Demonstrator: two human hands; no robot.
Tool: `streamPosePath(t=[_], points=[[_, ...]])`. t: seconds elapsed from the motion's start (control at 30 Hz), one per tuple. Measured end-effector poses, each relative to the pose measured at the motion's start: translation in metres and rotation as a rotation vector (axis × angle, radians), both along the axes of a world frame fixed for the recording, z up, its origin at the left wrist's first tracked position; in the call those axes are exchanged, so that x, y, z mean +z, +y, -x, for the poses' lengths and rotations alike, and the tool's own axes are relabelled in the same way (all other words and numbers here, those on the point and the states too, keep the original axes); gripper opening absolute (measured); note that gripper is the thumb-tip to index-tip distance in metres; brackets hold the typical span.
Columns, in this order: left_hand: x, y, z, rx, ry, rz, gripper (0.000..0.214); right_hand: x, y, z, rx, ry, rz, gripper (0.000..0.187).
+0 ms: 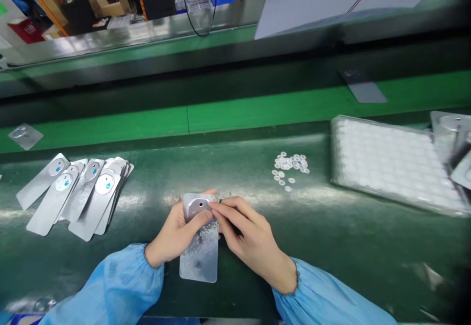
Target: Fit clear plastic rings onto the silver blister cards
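A flat silver foil pack (199, 251) with a raised round part near its top is gripped in my left hand (174, 234), its thumb across the front and its fingers behind. A dark dot shows on the round part. The fingertips of my right hand (253, 239) are pinched together at the pack's upper right edge; anything tiny between them is hidden. To the left lies a loose pile of similar silver packs (90, 192) with blue marks on their round parts. Small clear discs (292, 162) are scattered beyond my right hand.
At the right stands a clear tray (390, 160) filled with rows of white pieces, with more silver packs (447, 128) beside it. A grey card (362, 87) and a clear piece (25, 136) lie on the green conveyor strip (147, 121). A white panel (331, 1) hangs at the back.
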State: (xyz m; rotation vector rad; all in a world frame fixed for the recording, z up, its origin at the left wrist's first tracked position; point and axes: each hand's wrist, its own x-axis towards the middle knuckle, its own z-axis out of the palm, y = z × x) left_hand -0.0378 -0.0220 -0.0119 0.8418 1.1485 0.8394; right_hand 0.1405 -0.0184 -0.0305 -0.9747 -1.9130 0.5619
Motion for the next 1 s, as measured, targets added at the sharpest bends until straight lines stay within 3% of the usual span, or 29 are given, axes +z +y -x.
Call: streamPosePath(t=[0.2,0.5,0.67,0.73,0.87,0.93,1.0], points=[[0.002,-0.003,0.005,0.016,-0.115,0.012,0.039,-0.001,-0.001,-0.001,-0.035,-0.086,-0.047,0.021],[-0.002,-0.005,0.004,-0.001,-0.112,-0.017,0.043,0.005,-0.001,0.002,-0.042,-0.12,-0.018,0.015],[-0.001,-0.002,0.002,0.108,-0.11,0.049,0.043,0.006,-0.006,0.001,-0.007,-0.036,-0.123,0.016],[-0.001,-0.001,0.001,0.137,-0.192,0.113,0.046,0.008,-0.006,0.003,-0.019,0.101,-0.03,0.015],[0.001,0.001,-0.001,0.111,-0.346,0.207,0.057,0.015,-0.002,-0.005,-0.058,0.45,0.441,0.012],[0.001,0.002,-0.001,0.101,-0.377,0.225,0.061,0.018,-0.005,-0.028,-0.054,0.541,0.609,0.02],[0.002,0.002,-0.001,0.1,-0.388,0.222,0.062,0.018,-0.018,-0.07,-0.105,0.475,0.62,0.028]])
